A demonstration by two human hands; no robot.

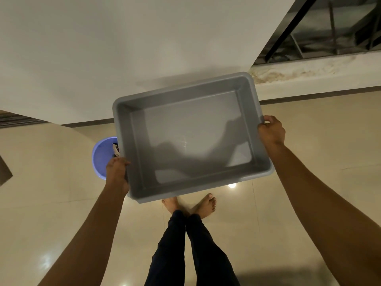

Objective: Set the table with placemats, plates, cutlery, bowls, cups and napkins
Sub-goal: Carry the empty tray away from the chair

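Grey tub (191,141) is up in the air in front of the person, over the shiny tiled floor (309,141) near the white wall (103,48), with nothing in it. Going left to right: a purple bucket (101,157) sits on the floor with some cloth in it, partly hidden behind the tub's left edge, then the left hand (117,172) is wrapped round the tub's left rim, and the right hand (271,131) grips the right rim, fingers curled over the edge. Bare feet (191,205) show just below the tub
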